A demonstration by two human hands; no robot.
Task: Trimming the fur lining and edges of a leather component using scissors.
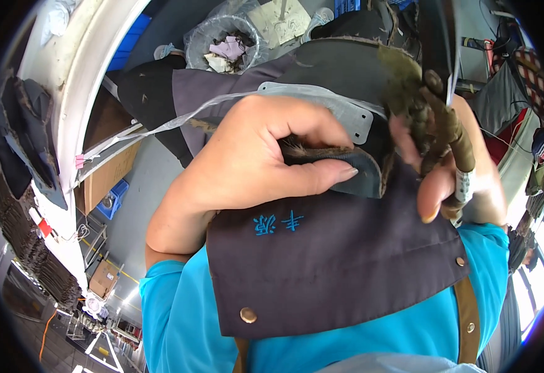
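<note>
My left hand [250, 155] is closed on a curved piece of dark fabric [362, 177] with a fuzzy brown edge, thumb across its face. To its right, my right hand [458, 174] grips large scissors [440, 50] with olive cloth-wrapped handles, blades upright. The area around those handles is blurred. Behind my left hand a translucent plastic plate [356, 118] with small holes and a clear strip [191, 114] lie over dark cloth [147, 99]. A dark apron bib [340, 261] is beneath my hands.
A white curved edge [73, 74] runs along the left, with dark cut pieces [29, 130] on it and a cardboard box [107, 168] beside it. A lined bin with scraps [197, 43] stands ahead. Cloths and garments [527, 87] crowd the right side.
</note>
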